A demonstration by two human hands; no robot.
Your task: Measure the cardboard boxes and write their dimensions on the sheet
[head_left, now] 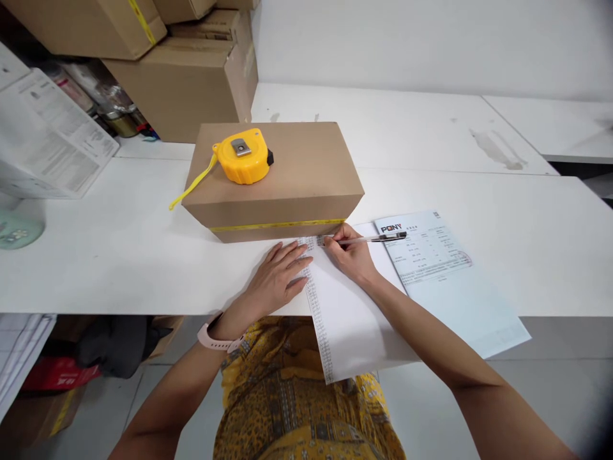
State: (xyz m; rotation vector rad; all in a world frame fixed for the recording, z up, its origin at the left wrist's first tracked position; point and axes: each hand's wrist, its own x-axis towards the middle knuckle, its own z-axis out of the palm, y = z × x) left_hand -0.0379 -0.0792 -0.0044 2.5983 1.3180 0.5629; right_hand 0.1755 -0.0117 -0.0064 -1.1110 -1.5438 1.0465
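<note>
My right hand [349, 254] grips a pen [378, 238], its tip on the top of a white sheet [349, 313] with a printed column along its left edge. My left hand [278, 278] lies flat with fingers spread, pressing the sheet's left edge down on the white table [119, 255]. Just beyond both hands stands a brown cardboard box [297, 179] sealed with yellow tape. A yellow tape measure [243, 155] rests on top of the box, its strap hanging off the left side.
A pale blue printed form [440, 268] lies under the white sheet to the right, overhanging the table edge. Larger cardboard boxes [191, 76] are stacked at the back left. Printed papers [43, 134] lean at the far left.
</note>
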